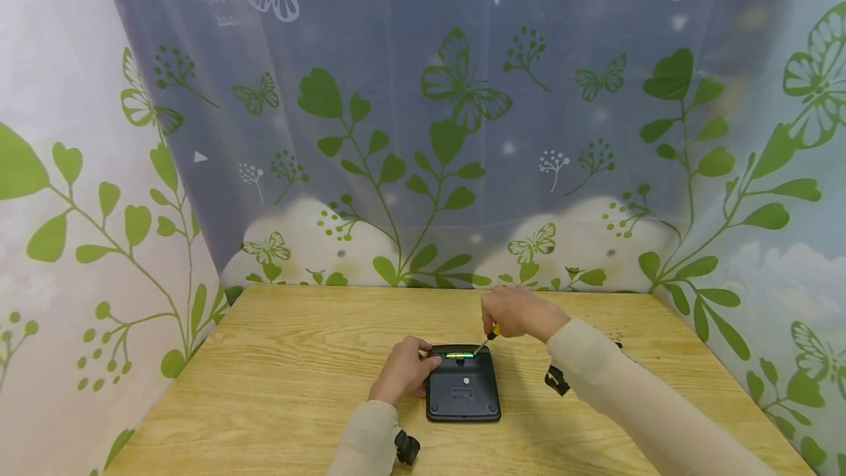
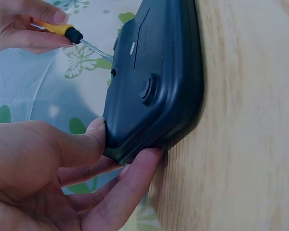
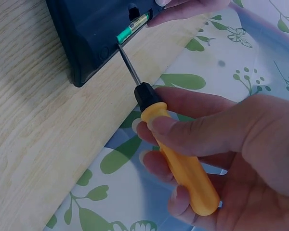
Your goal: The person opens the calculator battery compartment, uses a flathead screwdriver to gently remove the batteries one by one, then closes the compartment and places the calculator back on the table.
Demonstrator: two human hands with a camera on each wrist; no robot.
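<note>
A black calculator-like device (image 1: 465,399) lies face down on the table, its battery slot uncovered. In that slot sits a green battery (image 3: 133,28). My left hand (image 1: 405,369) grips the device's left edge near the slot, thumb (image 2: 89,142) on the back and fingers along the side. A screwdriver (image 3: 180,166) with a yellow handle and black collar is held in my right hand (image 1: 518,312), thumb and fingers curled round the handle. Its metal tip meets the battery's end at the slot in the right wrist view.
The wooden table (image 1: 284,366) carries the device. Behind it hangs a curtain (image 1: 410,167) printed with leaves and butterflies. A black strap (image 1: 557,380) is at my right wrist, another black strap (image 1: 407,448) at my left.
</note>
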